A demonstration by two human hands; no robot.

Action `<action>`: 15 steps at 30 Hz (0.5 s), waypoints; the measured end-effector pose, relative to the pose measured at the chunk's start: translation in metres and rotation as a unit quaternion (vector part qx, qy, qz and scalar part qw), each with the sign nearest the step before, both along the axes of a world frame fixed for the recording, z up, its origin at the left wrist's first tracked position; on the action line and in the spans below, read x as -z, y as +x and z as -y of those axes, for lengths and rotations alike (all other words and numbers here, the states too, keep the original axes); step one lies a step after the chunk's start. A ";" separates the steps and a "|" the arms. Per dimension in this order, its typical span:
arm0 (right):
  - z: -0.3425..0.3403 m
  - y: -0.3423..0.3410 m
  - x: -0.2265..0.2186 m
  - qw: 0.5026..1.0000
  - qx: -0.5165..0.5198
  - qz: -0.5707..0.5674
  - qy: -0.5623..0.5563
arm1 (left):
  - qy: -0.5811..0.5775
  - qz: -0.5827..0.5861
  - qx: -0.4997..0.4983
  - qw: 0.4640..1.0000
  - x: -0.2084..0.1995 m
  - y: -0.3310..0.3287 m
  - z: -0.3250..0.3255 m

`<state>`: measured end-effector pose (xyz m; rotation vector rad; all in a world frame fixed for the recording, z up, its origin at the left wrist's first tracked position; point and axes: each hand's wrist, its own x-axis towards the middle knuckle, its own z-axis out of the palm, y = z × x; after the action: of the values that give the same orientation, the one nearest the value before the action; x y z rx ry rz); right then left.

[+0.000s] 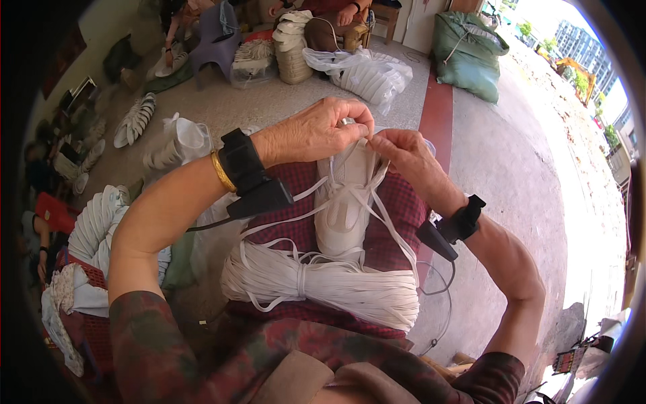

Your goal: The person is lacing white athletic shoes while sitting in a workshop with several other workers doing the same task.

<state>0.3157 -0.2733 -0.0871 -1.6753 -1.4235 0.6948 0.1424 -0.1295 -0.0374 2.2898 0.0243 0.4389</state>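
Note:
A white shoe upper (340, 225) rests lengthwise across my lap, on dark red checked cloth. White shoelaces (387, 219) are threaded through its eyelets, and their loose lengths trail down both sides. At the shoe's far end, my left hand (316, 131) is closed in a pinch on a lace. Just right of it, touching or nearly so, my right hand (412, 160) pinches the lace by the shoe's edge. Fingers partly hide the exact spot gripped. Nearer to me lies a thick bundle of white laces (323, 283), tied round its middle.
Stacked shoe uppers (94, 225) lie at the left beside a red basket (91, 323). Farther off are a purple chair (217, 44), a clear bag of uppers (367, 77) and a green sack (466, 57). Other people sit at the back. Cables hang from my wrist devices.

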 end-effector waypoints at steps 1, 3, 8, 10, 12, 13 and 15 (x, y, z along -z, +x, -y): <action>-0.001 0.005 -0.012 0.995 0.043 -0.072 0.058 | -0.037 -0.055 -0.023 0.998 -0.005 -0.007 0.003; -0.005 0.011 -0.037 0.980 0.084 -0.138 0.115 | -0.076 -0.105 -0.047 0.990 -0.003 -0.012 0.008; -0.037 0.016 -0.081 0.944 -0.003 -0.181 0.274 | -0.242 0.186 0.023 0.952 -0.059 -0.004 0.047; -0.031 -0.001 -0.110 0.938 -0.013 -0.143 0.315 | -0.219 0.197 -0.011 0.956 -0.060 -0.004 0.032; -0.029 -0.002 -0.121 0.926 -0.016 -0.098 0.363 | -0.190 0.210 -0.032 0.958 -0.061 -0.001 0.025; -0.027 0.001 -0.123 0.941 0.003 -0.021 0.339 | -0.262 0.102 0.024 0.959 -0.063 0.000 0.026; -0.025 -0.023 -0.125 0.951 0.068 0.025 0.302 | -0.324 0.006 0.082 0.943 -0.062 0.007 0.023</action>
<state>0.2930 -0.2478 0.0384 -1.2891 -1.3605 0.1088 0.1493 -0.1520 0.0248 1.6248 -0.0250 0.3004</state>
